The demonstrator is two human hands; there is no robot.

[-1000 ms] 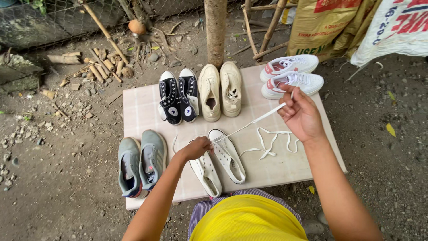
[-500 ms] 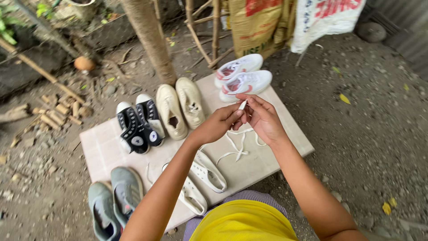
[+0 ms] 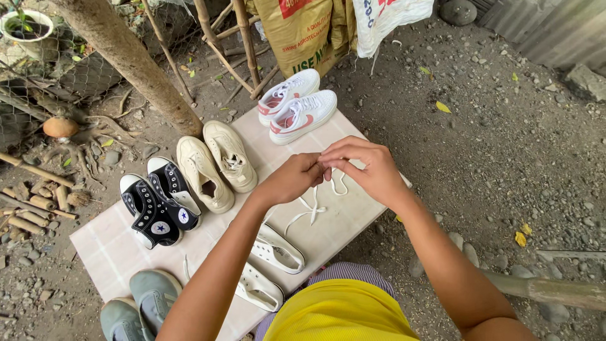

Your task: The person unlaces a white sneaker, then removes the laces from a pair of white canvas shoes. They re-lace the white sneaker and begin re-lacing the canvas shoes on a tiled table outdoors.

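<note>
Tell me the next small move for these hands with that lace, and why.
Probably carry the white lace down to the near white shoes. Both hands, left and right, pinch one end together above the table, the rest dangles loose, and those shoes look unlaced.

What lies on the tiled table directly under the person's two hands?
A loose white shoelace trails on the table below the left hand and right hand. Its upper end is hidden by the fingers.

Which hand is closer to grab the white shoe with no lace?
Probably the left hand. It sits on the side of the white shoes lying near the table edge, under the left forearm. The right hand is farther off. Both hands pinch the white lace together.
</note>
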